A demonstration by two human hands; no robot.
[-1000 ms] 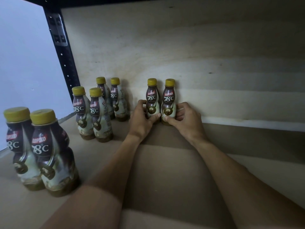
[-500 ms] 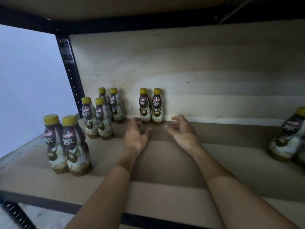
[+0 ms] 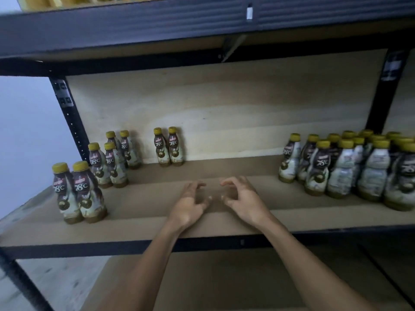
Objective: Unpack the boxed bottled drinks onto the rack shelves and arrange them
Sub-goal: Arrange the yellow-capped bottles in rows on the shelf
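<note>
At the front left corner of the shelf [image 3: 139, 223], 2 yellow-capped bottles, the front pair [image 3: 78, 191], stand upright and touch each other. Behind them, toward the back left corner beside the black upright [image 3: 71, 122], stand a second pair [image 3: 107, 167] and then a third pair [image 3: 125, 149]. Their order along the left edge is the same as 1 second ago.

Further right, against the back panel [image 3: 224, 113], the centre pair [image 3: 168, 147] stands upright, side by side and touching. 1 second ago both hands gripped these 2 bottles. Half a second ago the hands had let go and lay just in front of them.

Now the left hand [image 3: 188, 204] and the right hand [image 3: 242, 198] are near the front edge of the shelf, about midway along it and well apart from the centre pair. They face each other with a small gap between them. The fingers of both are loosely curled and hold nothing.

At the right end of the shelf a dense cluster of bottles [image 3: 350, 167] stands upright in several rows, with the far ones blurred. Half a second ago only its leftmost bottle was visible at the picture's edge.

The view is also wider than before. It takes in the dark top beam [image 3: 202, 21] above and the lower shelf [image 3: 224, 283] under the forearms.
</note>
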